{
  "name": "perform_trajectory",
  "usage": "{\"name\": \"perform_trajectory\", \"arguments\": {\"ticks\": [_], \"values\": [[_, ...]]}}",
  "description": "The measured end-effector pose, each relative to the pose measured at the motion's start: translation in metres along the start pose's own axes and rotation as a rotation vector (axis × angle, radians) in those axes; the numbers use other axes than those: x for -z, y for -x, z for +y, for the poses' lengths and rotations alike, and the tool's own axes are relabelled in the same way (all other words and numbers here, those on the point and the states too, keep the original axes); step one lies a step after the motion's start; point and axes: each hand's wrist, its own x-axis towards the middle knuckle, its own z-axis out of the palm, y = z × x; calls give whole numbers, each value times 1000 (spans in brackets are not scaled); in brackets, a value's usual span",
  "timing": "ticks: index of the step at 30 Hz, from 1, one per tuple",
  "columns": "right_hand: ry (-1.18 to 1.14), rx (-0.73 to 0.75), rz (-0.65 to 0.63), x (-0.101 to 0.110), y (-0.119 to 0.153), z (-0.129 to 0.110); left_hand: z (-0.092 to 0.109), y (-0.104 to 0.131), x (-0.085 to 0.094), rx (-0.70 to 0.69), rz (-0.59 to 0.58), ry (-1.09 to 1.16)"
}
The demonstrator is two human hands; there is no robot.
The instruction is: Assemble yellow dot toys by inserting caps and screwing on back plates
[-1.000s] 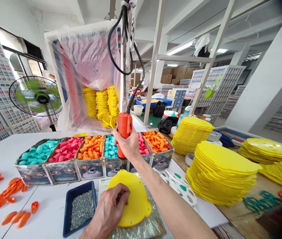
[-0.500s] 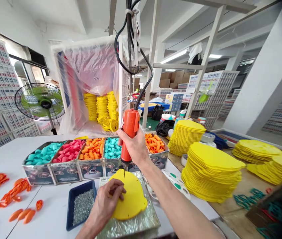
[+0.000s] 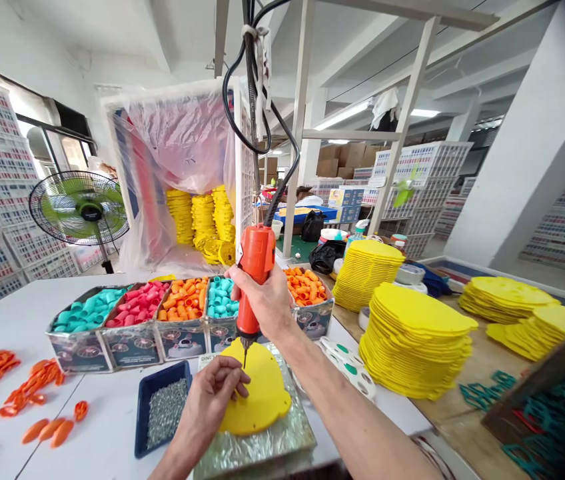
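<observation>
My right hand (image 3: 267,300) is wrapped round a red electric screwdriver (image 3: 254,257), which hangs upright from a black cable. Its thin bit points down at a flat yellow plastic plate (image 3: 260,393); whether the tip touches is too fine to tell. The plate lies on a block (image 3: 282,450) wrapped in shiny clear film. Over the plate's left edge, my left hand (image 3: 215,393) has its thumb and fingertips drawn together close to the bit. Anything pinched there is too small to make out. Left of that hand sits a dark blue tray (image 3: 138,417) of small metal screws (image 3: 166,413).
Behind the plate stands a row of boxes (image 3: 135,347) with teal, pink and orange parts. Tall stacks of yellow plates (image 3: 417,340) rise on the right. Orange pieces (image 3: 47,430) lie on the left, and a wooden box (image 3: 552,413) of teal parts at the right edge.
The view has shifted slightly. The screwdriver has come down a little, its bit nearer the plate and my left fingertips. My left hand stays by the plate's edge.
</observation>
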Motion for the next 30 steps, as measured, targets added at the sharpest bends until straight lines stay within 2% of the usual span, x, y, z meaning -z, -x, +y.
{"name": "perform_trajectory", "arguments": {"ticks": [30], "values": [[-67, -12, 0, -2, -1, 7, -15, -1, 7, -2, -54, 25]]}}
